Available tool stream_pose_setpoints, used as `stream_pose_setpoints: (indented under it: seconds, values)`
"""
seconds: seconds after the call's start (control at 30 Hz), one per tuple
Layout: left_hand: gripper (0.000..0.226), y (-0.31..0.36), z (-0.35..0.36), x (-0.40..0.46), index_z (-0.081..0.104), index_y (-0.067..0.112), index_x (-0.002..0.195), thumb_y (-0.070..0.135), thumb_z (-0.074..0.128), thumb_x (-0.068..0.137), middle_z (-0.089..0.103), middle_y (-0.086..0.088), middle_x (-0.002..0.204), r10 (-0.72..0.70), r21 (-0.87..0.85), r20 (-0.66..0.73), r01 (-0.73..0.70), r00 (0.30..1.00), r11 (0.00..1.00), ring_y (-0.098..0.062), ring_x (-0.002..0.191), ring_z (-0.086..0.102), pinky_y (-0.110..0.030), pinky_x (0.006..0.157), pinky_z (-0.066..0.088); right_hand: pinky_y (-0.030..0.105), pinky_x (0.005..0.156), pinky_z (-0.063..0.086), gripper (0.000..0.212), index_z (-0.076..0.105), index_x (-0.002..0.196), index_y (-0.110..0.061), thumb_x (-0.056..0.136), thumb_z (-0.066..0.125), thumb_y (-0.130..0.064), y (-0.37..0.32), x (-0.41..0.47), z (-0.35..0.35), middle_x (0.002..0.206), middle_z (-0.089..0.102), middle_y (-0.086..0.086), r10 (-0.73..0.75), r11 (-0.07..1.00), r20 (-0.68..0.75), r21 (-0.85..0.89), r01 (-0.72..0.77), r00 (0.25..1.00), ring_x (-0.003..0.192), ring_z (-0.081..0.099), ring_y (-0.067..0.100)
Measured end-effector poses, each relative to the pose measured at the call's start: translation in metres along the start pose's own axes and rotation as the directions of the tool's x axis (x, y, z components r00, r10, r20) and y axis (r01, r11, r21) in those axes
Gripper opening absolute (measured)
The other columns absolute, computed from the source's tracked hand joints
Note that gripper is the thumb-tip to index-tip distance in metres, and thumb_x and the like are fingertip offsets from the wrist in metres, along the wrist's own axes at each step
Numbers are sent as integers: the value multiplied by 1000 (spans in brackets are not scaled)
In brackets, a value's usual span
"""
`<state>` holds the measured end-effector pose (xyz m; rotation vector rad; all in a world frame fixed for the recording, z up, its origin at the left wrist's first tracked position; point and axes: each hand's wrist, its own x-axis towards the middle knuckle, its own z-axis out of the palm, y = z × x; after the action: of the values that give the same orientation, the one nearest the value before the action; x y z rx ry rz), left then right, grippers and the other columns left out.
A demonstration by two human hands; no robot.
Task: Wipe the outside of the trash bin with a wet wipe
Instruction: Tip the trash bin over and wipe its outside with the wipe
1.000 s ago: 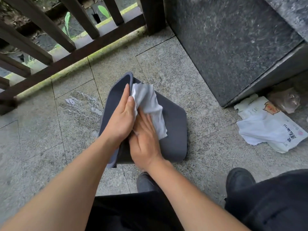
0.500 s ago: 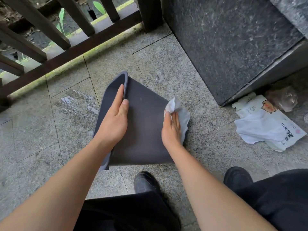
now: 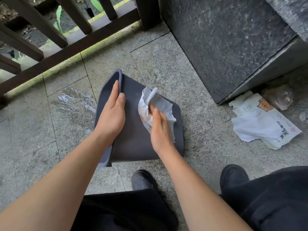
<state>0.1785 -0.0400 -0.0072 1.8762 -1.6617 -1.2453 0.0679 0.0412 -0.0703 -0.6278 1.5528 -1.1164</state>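
Observation:
A dark grey trash bin [image 3: 133, 144] lies tipped on its side on the stone floor, its open rim to the left. My left hand [image 3: 111, 112] rests on the bin near the rim, fingers laid over the edge, holding it. My right hand [image 3: 160, 129] grips a crumpled white wet wipe [image 3: 156, 104] against the bin's upper side wall. Part of the wipe bunches up above my fingers.
A white wet wipe pack [image 3: 261, 124] and a clear plastic bag [image 3: 280, 97] lie on the floor to the right, beside a dark stone block [image 3: 225, 44]. A dark wooden railing [image 3: 66, 47] runs along the back left. A wet patch [image 3: 73, 104] marks the tile left of the bin. My shoes [image 3: 143, 180] stand below.
My right hand moved the wipe from the bin's right edge back toward the middle of its side wall. The left hand stayed on the rim.

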Motion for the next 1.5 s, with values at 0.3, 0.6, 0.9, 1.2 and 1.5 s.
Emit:
stream_pose_setpoints:
  seconds: [0.3, 0.6, 0.9, 1.2, 1.5]
  values:
    - [47, 6, 4, -4, 23, 59, 147, 52, 34, 103, 28, 39, 143, 42, 23, 54, -43, 998, 999, 17, 127, 27, -22, 110, 24, 12, 96, 41, 12, 74, 93, -25, 83, 79, -30, 8, 5, 1, 123, 63, -12, -60, 989, -146, 124, 78, 988, 112, 58, -7]
    - [48, 6, 4, -4, 21, 56, 149, 52, 33, 103, 26, 36, 146, 25, 14, 36, -25, 999, 1000, 19, 123, 23, -17, 102, 20, 23, 80, 56, 29, 73, 94, -26, 83, 61, -49, -12, 16, -8, 76, 73, -17, 174, 956, 20, 235, -174, 985, 74, 65, -8]
    - [48, 2, 4, 0, 22, 53, 150, 51, 33, 104, 27, 30, 152, 18, -7, 14, -18, 1000, 1000, 11, 131, 26, -19, 105, 21, 16, 74, 44, 10, 70, 83, -26, 80, 64, -19, -29, 28, -26, 108, 65, -13, 47, 997, 294, 48, -64, 955, 85, 62, -4]
    - [49, 6, 5, -1, 20, 53, 151, 50, 32, 104, 29, 30, 151, 53, 56, 35, -55, 998, 997, 23, 115, 24, -17, 98, 20, 12, 83, 42, 20, 72, 93, -30, 79, 75, -17, -26, 32, -20, 109, 62, -11, -261, 890, 155, -343, 300, 953, 93, 57, 3]
    - [50, 5, 7, 1, 18, 51, 152, 50, 31, 104, 25, 37, 138, 80, 71, 50, -83, 996, 994, 28, 110, 20, 5, 80, 14, 40, 120, 12, 78, 44, 144, -34, 75, 44, -71, 3, 18, 0, 162, 20, 0, -247, 869, -29, -449, 209, 969, 151, 12, 23]
